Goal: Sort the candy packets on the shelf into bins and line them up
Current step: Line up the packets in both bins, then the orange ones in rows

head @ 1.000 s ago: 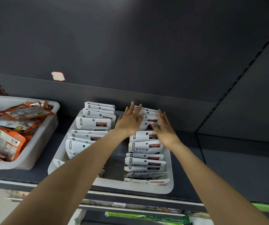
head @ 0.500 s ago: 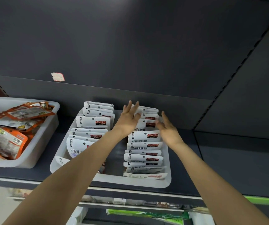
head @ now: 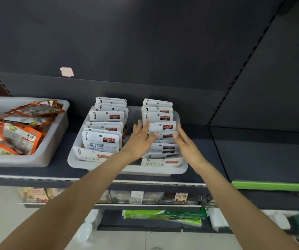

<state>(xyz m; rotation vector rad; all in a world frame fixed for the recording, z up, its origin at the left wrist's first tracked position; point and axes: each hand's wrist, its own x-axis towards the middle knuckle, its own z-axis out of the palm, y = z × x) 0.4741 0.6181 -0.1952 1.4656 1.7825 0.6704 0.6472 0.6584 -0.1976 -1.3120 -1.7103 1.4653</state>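
A white plastic bin [head: 127, 170] sits on the dark shelf [head: 58, 170], holding two rows of white candy packets with red labels, standing on edge and running from near to far. The left row [head: 105, 127] is free of both hands. The right row [head: 160, 129] has both hands at its middle.

Left hand [head: 141, 137] lies against the left edge of the right row, fingers straight and together, pressing the packets' sides; its grip is wide, curled round nothing. Right hand [head: 186, 143] comes in from the right side of the same row, fingers extended, fingertips [head: 175, 135] touching the packet edges; grip likewise wide, holding nothing. The packets between the hands lean slightly towards the far side.

To the left, apart from the first bin, a second white bin [head: 55, 147] holds a loose heap of orange-and-white snack packets [head: 19, 134]. A small pale sticker [head: 66, 71] is on the dark back panel above.
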